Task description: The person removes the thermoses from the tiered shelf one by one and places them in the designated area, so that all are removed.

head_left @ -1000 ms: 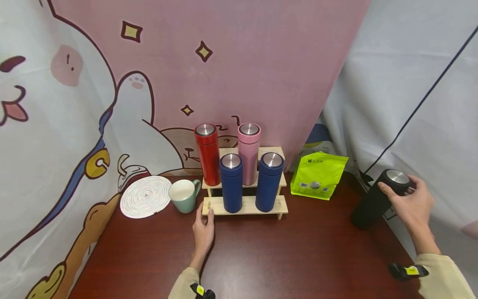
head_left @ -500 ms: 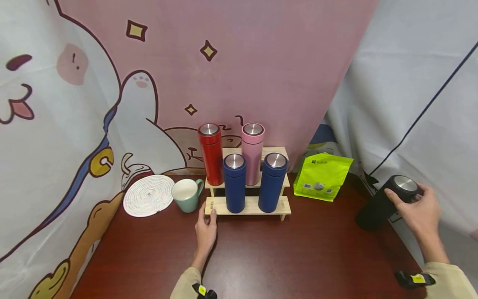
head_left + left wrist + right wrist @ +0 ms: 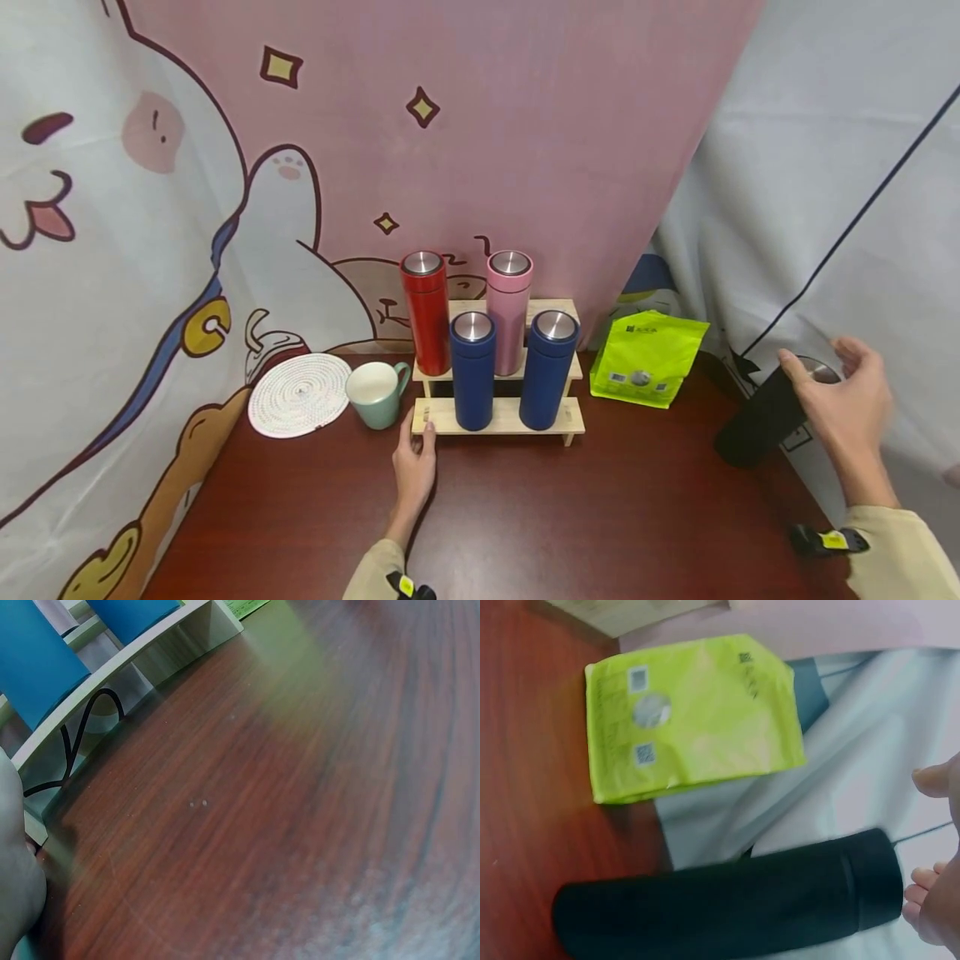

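While the dark red wooden table [image 3: 600, 517] carries everything, the biggest thing standing on it is the two-step wooden rack [image 3: 498, 412], set against the pink cartoon curtain [image 3: 525, 125]. On its upper step stand a red flask [image 3: 425, 312] and a pink flask [image 3: 508, 310]; on the lower step stand two blue flasks [image 3: 472, 371], all upright with steel lids. Right of the rack a lime-green pouch [image 3: 647, 358] leans on the curtain. Near the table's right edge a black flask [image 3: 757, 417] stands tilted, its base on the table and its steel top up by the right hand [image 3: 851, 408]. That hand hovers over the lid with fingers spread and relaxed, the thumb lying against the flask's upper side; the wrist view shows fingertips just beside the top end, not wrapped round it. Left of the rack sit a white coiled rope coaster [image 3: 298, 393] and, touching the rack's corner side, a green mug [image 3: 377, 393]. The left hand [image 3: 415, 462] lies flat on the table, fingers straight, fingertips touching the rack's lower left corner
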A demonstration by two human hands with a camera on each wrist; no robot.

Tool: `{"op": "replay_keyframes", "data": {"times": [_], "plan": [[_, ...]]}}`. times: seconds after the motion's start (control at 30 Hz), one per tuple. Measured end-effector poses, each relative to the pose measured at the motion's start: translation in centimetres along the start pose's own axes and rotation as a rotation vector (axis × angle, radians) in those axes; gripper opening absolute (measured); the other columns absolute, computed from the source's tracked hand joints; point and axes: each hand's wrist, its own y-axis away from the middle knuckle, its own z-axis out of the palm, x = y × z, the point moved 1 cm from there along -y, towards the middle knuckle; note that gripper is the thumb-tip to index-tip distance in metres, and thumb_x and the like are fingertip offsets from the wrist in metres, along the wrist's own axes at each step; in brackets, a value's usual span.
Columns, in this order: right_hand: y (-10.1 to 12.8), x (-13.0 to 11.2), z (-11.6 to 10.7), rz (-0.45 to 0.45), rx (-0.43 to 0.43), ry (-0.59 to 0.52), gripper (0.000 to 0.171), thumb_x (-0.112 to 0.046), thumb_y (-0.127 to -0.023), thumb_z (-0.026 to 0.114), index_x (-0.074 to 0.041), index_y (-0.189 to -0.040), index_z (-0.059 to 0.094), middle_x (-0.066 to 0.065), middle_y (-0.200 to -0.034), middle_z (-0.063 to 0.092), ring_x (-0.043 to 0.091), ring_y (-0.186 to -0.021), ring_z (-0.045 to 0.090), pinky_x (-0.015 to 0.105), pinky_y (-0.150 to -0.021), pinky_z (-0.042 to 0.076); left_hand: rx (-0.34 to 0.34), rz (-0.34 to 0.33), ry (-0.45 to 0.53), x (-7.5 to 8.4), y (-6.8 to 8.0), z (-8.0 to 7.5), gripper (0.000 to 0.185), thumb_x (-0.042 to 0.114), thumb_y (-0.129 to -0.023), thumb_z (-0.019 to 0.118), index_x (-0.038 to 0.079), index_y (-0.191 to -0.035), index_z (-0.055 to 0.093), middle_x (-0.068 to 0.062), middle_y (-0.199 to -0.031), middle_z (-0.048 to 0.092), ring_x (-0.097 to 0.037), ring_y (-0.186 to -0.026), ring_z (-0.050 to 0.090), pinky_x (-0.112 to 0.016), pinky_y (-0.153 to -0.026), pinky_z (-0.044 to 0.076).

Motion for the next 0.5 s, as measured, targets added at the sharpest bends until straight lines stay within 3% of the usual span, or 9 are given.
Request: {"op": "replay_keyframes", "data": {"times": [0.23,0.5], "plan": [[0.2,-4.3,1.5,-0.122,0.014,-0.046,0.070,-0.039,-0.092,0.071,-0.014,-0.151,0.043,0.011,-0.151,0.051,0.027,-0.143,0.044,0.031,-0.122,0.031,0.002,0.005,-0.008,-0.1,0.0,-0.2,0.050,0.019,-0.101,0.065,0.007,-0.147,0.052,-0.018,-0.137,0.064,-0.032,-0.110,0.069,-0.047,-0.093,0.057],[0.8,-8.6,4.3,-0.257,-0.038,-0.121,0.066,-0.036,-0.093,0.071,-0.009,-0.148,0.046,0.013,-0.145,0.055,0.029,-0.140,0.047,0.030,-0.122,0.032,0.000,0.005,0.004,0.1,0.0,-0.2,0.050,0.020,-0.100,0.066,0.008,-0.147,0.053,-0.017,-0.137,0.064,-0.032,-0.112,0.069,-0.047,-0.094,0.056]]}}
